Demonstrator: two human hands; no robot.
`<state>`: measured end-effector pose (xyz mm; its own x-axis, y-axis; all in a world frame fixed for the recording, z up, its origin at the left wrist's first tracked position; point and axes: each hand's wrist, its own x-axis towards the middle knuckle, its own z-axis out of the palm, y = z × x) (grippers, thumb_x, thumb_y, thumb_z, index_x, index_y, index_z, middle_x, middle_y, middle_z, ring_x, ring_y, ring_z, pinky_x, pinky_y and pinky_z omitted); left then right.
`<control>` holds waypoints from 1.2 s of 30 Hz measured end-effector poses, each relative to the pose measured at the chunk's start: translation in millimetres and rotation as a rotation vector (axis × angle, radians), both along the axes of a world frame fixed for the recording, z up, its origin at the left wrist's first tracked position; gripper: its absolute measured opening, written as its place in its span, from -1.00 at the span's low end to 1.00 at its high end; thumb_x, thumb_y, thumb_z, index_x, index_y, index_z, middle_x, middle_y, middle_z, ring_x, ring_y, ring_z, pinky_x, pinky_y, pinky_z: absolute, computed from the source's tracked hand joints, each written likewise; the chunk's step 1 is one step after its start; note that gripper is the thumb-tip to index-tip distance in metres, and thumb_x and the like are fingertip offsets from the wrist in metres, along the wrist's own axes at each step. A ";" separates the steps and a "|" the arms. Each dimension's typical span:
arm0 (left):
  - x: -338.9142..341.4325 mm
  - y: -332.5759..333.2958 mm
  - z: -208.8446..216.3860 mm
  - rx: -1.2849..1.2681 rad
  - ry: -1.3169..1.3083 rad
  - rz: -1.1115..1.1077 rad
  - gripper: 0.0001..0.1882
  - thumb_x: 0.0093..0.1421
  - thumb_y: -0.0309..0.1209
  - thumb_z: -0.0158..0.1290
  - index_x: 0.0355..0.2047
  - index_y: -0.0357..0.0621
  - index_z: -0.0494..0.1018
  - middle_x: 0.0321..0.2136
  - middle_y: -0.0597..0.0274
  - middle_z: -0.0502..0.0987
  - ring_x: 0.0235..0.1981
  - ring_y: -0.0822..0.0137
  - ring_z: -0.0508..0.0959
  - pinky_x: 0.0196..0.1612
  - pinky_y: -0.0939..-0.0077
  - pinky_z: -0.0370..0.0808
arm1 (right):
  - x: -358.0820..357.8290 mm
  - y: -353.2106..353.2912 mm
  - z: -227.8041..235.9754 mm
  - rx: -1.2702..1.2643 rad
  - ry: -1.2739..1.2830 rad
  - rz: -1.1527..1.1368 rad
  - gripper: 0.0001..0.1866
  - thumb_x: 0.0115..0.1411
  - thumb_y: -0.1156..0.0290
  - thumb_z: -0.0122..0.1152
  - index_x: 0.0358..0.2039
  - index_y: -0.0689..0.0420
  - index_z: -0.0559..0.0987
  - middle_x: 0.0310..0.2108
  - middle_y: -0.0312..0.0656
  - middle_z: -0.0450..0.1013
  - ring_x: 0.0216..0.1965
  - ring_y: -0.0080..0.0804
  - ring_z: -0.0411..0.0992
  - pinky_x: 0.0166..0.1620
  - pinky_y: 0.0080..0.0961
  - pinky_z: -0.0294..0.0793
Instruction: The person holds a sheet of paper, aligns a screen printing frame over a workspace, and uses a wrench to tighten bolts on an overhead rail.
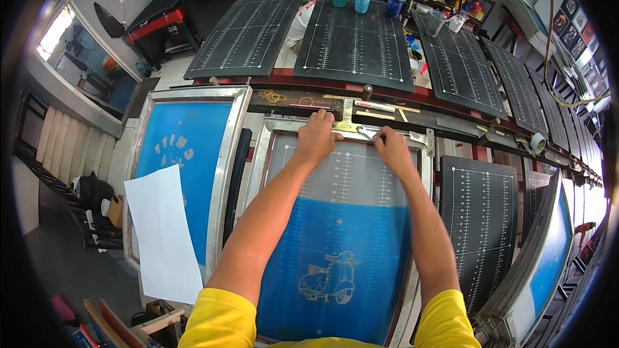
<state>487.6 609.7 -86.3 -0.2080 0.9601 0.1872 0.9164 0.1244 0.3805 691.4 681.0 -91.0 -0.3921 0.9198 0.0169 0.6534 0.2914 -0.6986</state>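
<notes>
In front of me lies a metal screen-printing frame (261, 158). Its mesh is clear at the far end and blue nearer me, with a scooter image (327, 280) in the blue part. My left hand (316, 136) is closed over the frame's far bar, thumb toward the brass-coloured bracket (347, 116) at the bar's middle. A small silver wrench (365, 132) lies along the bar just right of the bracket, its near end pinched in my right hand (391, 147). What the left fingertips grip behind the bar is partly hidden.
A second blue screen (184, 116) stands at left, a white sheet (164, 232) across it. Black ruled boards (354, 51) line the far side, with paint cups (362, 0) on one. A rail (296, 98) holds rubber bands and sticks. More screens (541, 258) lean at right.
</notes>
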 end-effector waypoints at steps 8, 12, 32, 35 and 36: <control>-3.1 -0.4 -2.2 0.015 -0.010 0.002 -0.56 0.01 -0.24 0.33 -0.15 -0.17 0.47 -0.16 0.21 0.49 -0.07 0.13 0.52 -0.12 0.18 0.53 | -31.2 -52.7 -6.6 -0.085 0.233 -0.193 -0.73 0.20 0.29 0.22 -0.22 0.23 0.52 -0.45 0.12 0.53 -0.32 0.07 0.55 -0.28 -0.11 0.46; 1.7 -1.7 -1.2 0.019 -0.008 -0.009 -0.56 0.01 -0.24 0.33 -0.16 -0.17 0.48 -0.16 0.19 0.49 -0.07 0.12 0.52 -0.14 0.17 0.54 | -29.3 -23.9 6.6 0.056 0.028 -0.122 -0.73 0.18 0.23 0.21 -0.23 0.15 0.53 -0.42 0.04 0.51 -0.34 0.05 0.53 -0.30 -0.04 0.45; 0.1 0.2 -0.6 0.058 0.025 -0.016 -0.59 0.02 -0.28 0.32 -0.19 -0.22 0.49 -0.17 0.16 0.50 -0.07 0.11 0.52 -0.13 0.16 0.55 | -42.9 -3.7 -15.8 0.400 -0.096 0.051 -0.74 0.18 0.29 0.20 -0.25 0.20 0.42 -0.26 -0.01 0.49 -0.36 0.06 0.55 -0.32 -0.07 0.54; 1.1 0.1 -0.5 0.051 0.017 -0.014 -0.58 0.02 -0.27 0.32 -0.18 -0.22 0.49 -0.16 0.17 0.50 -0.07 0.11 0.52 -0.13 0.16 0.55 | -48.8 -3.8 -16.7 0.388 -0.138 -0.022 -0.75 0.18 0.30 0.18 -0.26 0.20 0.42 -0.26 -0.01 0.49 -0.36 0.05 0.55 -0.32 -0.06 0.54; 2.0 -0.9 -0.7 0.045 0.014 -0.014 -0.58 0.02 -0.27 0.32 -0.18 -0.22 0.49 -0.16 0.16 0.49 -0.07 0.11 0.52 -0.13 0.16 0.55 | -46.9 -5.2 -16.8 0.393 -0.123 -0.013 -0.75 0.19 0.30 0.18 -0.26 0.19 0.42 -0.26 -0.01 0.49 -0.36 0.05 0.55 -0.32 -0.06 0.53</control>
